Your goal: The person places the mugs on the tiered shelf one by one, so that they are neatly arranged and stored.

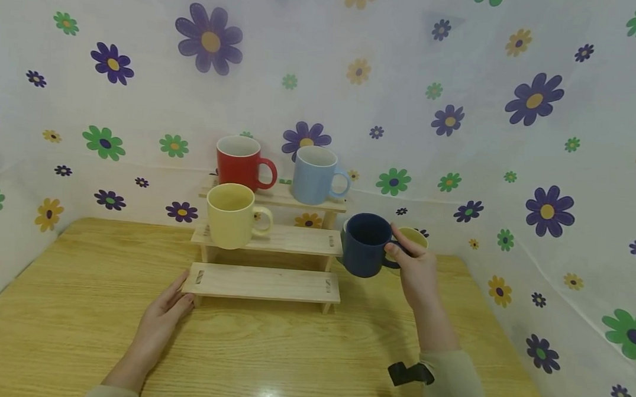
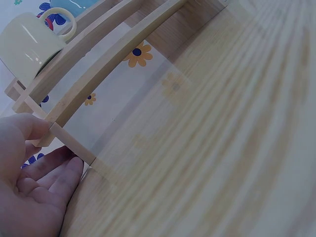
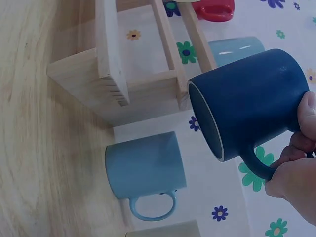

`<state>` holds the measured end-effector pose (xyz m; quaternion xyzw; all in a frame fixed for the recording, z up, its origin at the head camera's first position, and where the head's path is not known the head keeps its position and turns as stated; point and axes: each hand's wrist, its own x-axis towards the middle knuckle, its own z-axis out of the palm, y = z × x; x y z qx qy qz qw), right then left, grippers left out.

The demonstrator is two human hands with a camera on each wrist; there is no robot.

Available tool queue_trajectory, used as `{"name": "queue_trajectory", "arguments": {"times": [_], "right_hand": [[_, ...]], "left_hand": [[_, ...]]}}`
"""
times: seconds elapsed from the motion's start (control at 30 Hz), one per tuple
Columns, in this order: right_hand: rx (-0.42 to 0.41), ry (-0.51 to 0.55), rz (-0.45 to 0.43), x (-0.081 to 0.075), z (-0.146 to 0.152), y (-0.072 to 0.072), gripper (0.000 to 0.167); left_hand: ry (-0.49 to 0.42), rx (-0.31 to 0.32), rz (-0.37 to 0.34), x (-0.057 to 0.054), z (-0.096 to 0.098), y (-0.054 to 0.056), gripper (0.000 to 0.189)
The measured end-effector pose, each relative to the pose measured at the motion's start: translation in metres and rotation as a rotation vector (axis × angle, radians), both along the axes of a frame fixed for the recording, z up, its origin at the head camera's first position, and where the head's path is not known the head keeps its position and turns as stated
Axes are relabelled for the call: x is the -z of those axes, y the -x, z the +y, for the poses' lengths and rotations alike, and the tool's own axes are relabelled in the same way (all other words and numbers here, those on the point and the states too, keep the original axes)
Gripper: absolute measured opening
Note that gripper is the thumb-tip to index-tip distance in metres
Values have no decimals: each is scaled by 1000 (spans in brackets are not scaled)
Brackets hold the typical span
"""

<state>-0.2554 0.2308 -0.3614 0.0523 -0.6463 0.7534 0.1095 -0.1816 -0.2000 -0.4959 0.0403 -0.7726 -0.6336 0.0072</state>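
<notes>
A dark blue mug (image 1: 366, 248) is held by its handle in my right hand (image 1: 418, 274), to the right of a three-tier wooden rack (image 1: 266, 282). In the right wrist view the fingers are round the handle and the thumb lies near the mug's base. My left hand (image 1: 163, 316) grips the left end of the rack's lowest shelf; in the left wrist view its fingers are at the plank corner and the leg. A yellow mug (image 1: 230, 218) stands on the middle shelf. On the top shelf are a red mug (image 1: 238, 168) and a light blue mug (image 1: 313, 177).
Behind the held mug, a greyish-blue mug (image 3: 145, 165) stands on the wooden table (image 1: 268, 362) beside the rack. Next to it is another yellow mug (image 1: 414, 239), partly hidden. A white flower-patterned cloth (image 1: 324, 62) hangs behind and at the sides.
</notes>
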Motion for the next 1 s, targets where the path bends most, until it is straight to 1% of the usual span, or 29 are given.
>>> {"name": "queue_trajectory", "arguments": {"times": [0.1, 0.13, 0.23, 0.37, 0.47, 0.63, 0.7, 0.87, 1.0], "right_hand": [[19, -12, -29, -4, -4, 2, 40], [19, -6, -24, -4, -6, 3, 40], [-7, 21, 10, -5, -15, 7, 41], [-67, 100, 75, -3, -31, 16, 43], [-86, 109, 88, -1, -44, 22, 43], [-127, 132, 84, 2, -63, 34, 42], [-135, 124, 79, 4, -70, 38, 42], [-141, 52, 54, 8, -83, 45, 44], [-158, 77, 53, 10, -91, 48, 43]], "left_hand": [[18, -4, -8, 1, -1, 0, 65], [23, -5, -7, 1, -2, 0, 65], [39, -12, -7, 1, -2, 1, 65], [35, -13, -9, 1, -2, 1, 66], [27, -10, -8, 0, -1, 0, 65], [47, -10, -11, -2, 0, -1, 65], [57, -10, -15, -2, 0, -1, 64], [44, -2, -14, -3, -1, -1, 64], [30, 1, -16, -3, 0, -1, 64]]}}
